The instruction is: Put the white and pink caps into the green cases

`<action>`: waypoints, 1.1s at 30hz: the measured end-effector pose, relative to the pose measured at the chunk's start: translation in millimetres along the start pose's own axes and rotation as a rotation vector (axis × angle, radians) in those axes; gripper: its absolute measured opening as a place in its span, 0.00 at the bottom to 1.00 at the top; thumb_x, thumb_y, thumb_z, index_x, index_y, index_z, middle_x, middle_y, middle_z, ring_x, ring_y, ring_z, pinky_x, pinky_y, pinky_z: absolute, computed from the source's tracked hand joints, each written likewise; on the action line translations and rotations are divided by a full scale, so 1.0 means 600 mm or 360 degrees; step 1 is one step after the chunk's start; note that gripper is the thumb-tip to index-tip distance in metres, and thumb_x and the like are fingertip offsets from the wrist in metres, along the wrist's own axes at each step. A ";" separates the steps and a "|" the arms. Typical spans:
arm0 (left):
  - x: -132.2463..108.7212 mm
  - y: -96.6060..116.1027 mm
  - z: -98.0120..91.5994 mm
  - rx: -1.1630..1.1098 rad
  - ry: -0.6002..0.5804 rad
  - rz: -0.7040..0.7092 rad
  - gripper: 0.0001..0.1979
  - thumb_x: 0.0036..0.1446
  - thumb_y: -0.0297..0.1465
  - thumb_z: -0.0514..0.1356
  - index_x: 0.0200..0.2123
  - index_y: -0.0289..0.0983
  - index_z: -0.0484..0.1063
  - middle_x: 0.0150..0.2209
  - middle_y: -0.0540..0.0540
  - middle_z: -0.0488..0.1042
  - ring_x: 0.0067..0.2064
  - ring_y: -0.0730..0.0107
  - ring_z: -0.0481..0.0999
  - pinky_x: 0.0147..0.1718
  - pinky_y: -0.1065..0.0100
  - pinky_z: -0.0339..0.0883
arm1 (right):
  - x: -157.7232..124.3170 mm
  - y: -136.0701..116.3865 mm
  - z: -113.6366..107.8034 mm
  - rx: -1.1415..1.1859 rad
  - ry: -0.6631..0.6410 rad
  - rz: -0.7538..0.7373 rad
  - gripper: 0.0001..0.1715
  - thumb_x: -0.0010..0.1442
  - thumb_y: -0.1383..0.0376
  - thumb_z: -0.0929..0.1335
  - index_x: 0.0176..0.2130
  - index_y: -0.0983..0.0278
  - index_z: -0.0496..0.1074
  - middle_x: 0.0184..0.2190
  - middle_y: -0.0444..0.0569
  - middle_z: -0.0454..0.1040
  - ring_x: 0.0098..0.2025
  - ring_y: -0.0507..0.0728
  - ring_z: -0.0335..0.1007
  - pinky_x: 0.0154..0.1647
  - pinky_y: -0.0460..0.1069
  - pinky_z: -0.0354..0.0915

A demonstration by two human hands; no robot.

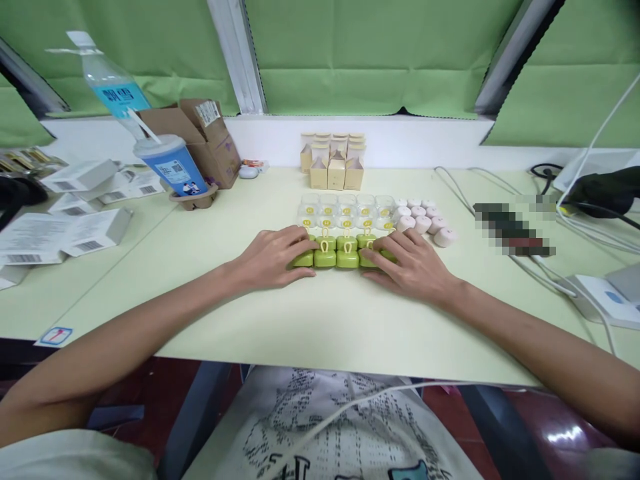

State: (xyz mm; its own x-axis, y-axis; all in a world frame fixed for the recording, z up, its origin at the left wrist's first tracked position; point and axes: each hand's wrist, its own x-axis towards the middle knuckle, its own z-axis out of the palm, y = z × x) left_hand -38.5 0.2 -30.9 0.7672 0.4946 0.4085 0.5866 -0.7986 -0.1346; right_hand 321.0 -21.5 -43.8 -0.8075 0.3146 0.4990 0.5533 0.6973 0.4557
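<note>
Two rows of small green rounded cases (347, 259), each with a pale loop on top, stand packed together on the table before me. My left hand (280, 258) has its thumb and fingers closed round the left end of the rows. At the opposite end, my right hand (413, 265) is curled over the cases, hiding some of them. Just behind lie two rows of clear plastic containers (347, 212) with yellow round marks. Beside these, to the right, several pale pink-white cylinders (421, 224) are grouped, close to my right fingers.
Open cream boxes (337, 173) stand at the back. On the left are a blue cup (176, 167) in a cardboard holder, a bottle (117, 87), a brown carton (207, 140) and white boxes (95, 230). Cables (555, 285) and a white box (607, 300) lie right.
</note>
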 end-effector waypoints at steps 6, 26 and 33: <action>0.003 0.011 0.013 0.0224 0.0121 0.0156 0.22 0.80 0.49 0.55 0.55 0.41 0.81 0.47 0.41 0.82 0.42 0.64 0.83 0.32 0.67 0.72 | 0.006 -0.009 0.010 -0.0009 0.0057 0.0006 0.14 0.80 0.62 0.68 0.61 0.62 0.73 0.49 0.56 0.83 0.47 0.61 0.74 0.50 0.58 0.62; 0.026 0.017 -0.022 -0.1307 -0.0294 -0.0554 0.19 0.69 0.49 0.68 0.43 0.39 0.89 0.37 0.45 0.83 0.35 0.69 0.79 0.32 0.67 0.69 | 0.017 -0.016 -0.010 0.0757 -0.0133 0.0383 0.18 0.82 0.59 0.64 0.56 0.65 0.80 0.48 0.55 0.85 0.51 0.62 0.79 0.55 0.59 0.66; 0.031 0.027 -0.018 -0.1139 -0.0229 -0.0571 0.27 0.75 0.54 0.59 0.49 0.38 0.86 0.39 0.45 0.82 0.35 0.68 0.75 0.35 0.66 0.67 | 0.016 -0.021 -0.003 0.0685 -0.0155 0.0497 0.22 0.82 0.57 0.64 0.58 0.66 0.82 0.49 0.57 0.84 0.50 0.65 0.74 0.50 0.60 0.66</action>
State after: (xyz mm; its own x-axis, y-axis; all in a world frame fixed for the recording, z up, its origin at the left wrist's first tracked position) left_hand -17.9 -7.3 -15.7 0.6185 0.7624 0.1905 0.5324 -0.5848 0.6120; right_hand 306.7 -28.6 -43.3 -0.6445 0.5931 0.4826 0.6527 0.7555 -0.0567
